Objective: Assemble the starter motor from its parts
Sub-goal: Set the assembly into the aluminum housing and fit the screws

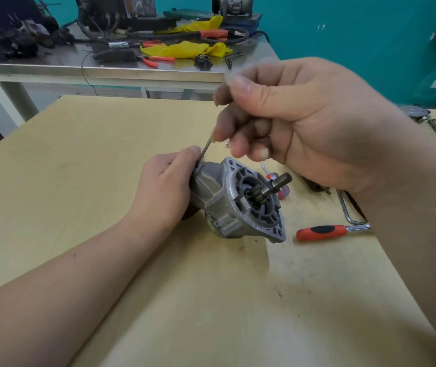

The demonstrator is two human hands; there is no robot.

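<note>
No readable lettering anywhere. Your left hand (pixel 168 178) grips the starter motor (pixel 240 202) lying on the wooden table (pixel 79 154), while your right hand (pixel 285 123) pinches a thin bolt (pixel 206 148) angled into the housing's top, beside your left thumb.

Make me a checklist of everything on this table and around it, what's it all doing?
Surface: tan wooden table, a few dark specks.
Job's things: grey starter motor lies on its side, gear shaft pointing right; thin metal rod goes into its housing.
Clutter: red-handled tool, bent metal key, small screwdriver behind the motor.
Grips: left hand holds the motor; right hand pinches the rod.
Cables: black cables on the far bench.
Surroundings: steel bench with pliers, yellow cloth; teal wall.
</note>
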